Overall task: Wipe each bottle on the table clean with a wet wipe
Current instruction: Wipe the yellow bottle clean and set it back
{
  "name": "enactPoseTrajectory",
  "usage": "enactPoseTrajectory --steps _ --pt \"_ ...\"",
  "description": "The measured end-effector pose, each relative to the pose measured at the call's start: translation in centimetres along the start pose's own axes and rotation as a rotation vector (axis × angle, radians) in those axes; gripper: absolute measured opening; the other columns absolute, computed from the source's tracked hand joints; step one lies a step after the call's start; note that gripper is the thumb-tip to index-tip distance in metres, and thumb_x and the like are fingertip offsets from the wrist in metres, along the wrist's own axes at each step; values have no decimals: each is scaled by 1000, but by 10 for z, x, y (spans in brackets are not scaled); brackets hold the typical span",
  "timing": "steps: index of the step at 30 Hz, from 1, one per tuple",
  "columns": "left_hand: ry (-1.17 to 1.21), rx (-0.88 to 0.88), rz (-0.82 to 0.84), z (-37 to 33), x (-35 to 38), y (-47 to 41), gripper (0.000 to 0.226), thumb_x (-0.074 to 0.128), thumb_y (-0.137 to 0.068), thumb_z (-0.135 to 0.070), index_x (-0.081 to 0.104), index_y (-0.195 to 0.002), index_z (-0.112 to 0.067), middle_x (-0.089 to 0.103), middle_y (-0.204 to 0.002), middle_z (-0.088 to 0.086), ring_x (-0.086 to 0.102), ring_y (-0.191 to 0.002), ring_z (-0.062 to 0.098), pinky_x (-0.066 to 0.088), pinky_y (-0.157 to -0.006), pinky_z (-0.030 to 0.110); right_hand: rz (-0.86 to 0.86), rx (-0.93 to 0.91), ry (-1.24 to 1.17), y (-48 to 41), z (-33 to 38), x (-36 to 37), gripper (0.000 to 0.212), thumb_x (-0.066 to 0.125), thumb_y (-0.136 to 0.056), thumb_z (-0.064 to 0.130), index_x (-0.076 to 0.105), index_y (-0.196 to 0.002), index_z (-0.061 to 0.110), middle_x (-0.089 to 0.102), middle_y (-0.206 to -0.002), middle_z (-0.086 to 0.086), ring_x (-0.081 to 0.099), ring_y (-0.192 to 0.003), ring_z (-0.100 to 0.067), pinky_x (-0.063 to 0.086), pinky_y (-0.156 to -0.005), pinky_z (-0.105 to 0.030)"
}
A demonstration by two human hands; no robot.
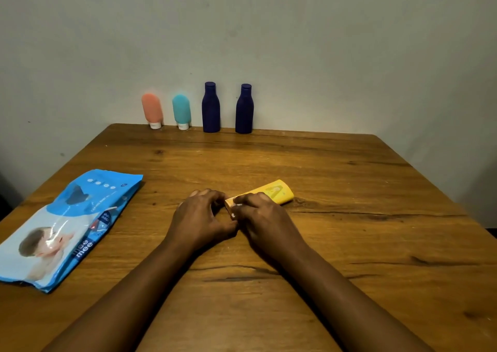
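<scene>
A yellow bottle (277,192) lies on its side in the middle of the wooden table (349,217). My right hand (258,217) covers its near end with curled fingers, and small bits of white wet wipe (234,210) show under them. My left hand (200,217) sits just to the left, fingers curled toward the bottle's orange cap end (228,202); the grip itself is hidden. Along the far edge stand a pink tube (152,110), a teal tube (182,112) and two dark blue bottles (210,107) (244,109).
A blue wet wipe pack (67,225) lies flat at the left side of the table, near its edge. A plain wall rises right behind the row of bottles. The table's right half is bare wood.
</scene>
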State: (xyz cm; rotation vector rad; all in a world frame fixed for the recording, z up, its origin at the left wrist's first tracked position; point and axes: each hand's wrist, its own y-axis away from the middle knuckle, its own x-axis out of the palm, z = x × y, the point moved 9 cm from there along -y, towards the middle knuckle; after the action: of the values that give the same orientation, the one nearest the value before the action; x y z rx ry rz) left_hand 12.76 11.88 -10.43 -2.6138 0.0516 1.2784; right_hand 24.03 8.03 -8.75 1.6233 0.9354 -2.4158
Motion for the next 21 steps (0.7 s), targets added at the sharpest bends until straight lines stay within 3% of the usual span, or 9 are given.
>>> enactPoseTrajectory --steps 4,10,18,21 --pt "-22 -3 25 -1 3 0 65 85 -64 -45 63 -122 -25 42 -90 -24 55 -104 10 51 -93 41 -47 144 37 -3 -32 -8 29 63 -86 13 65 -114 16 60 -119 -1 52 -107 -18 48 -79 -32" --pt "3 8 25 -2 1 1 59 84 -65 -40 64 -119 -26 42 -88 -25 55 -105 11 52 -92 40 -58 -18 28 2 9 0 29 67 -81 12 67 -110 14 65 -114 -5 57 -101 -21 51 -74 -32" --pt "-45 -9 22 -2 2 -1 66 84 -65 -47 62 -124 -27 35 -84 -27 53 -103 10 50 -93 38 -182 355 205 5 -90 -28 18 62 -83 4 69 -99 10 67 -100 -8 58 -92 -23 51 -70 -34" --pt "-40 0 13 -3 2 0 64 85 -65 -46 63 -122 -27 36 -84 -29 53 -101 9 51 -92 38 -121 211 196 2 -48 -13 20 64 -83 9 69 -103 11 67 -104 -7 58 -94 -22 50 -71 -33"
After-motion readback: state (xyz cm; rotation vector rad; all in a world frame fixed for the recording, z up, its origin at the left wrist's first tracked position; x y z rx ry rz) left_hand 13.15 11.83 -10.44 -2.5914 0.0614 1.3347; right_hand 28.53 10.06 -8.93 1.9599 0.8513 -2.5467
